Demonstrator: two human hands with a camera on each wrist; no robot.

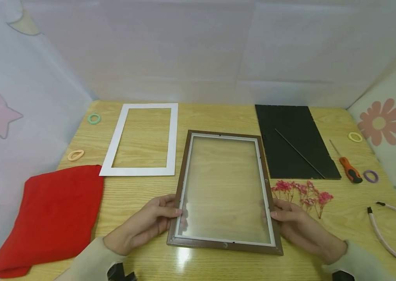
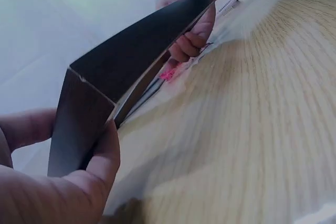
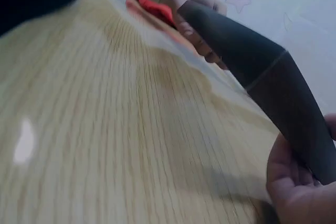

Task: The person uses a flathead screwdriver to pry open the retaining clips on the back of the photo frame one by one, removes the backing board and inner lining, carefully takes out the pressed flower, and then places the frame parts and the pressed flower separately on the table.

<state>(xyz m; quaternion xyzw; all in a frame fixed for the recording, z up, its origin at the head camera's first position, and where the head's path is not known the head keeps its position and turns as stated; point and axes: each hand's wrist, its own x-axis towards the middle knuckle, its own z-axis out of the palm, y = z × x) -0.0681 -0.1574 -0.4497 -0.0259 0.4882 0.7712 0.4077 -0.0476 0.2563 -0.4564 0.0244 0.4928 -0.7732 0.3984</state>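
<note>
The brown picture frame [image 1: 225, 191] with its glass pane lies on the tabletop [image 1: 141, 195], the left hand [image 1: 148, 224] and right hand [image 1: 296, 226] each pinching a long side. It looks stiff, light and breakable, so the wooden side rails seem the safest grip.

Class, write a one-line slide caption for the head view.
Left hand and right hand grip a brown picture frame on a wooden table.
</note>
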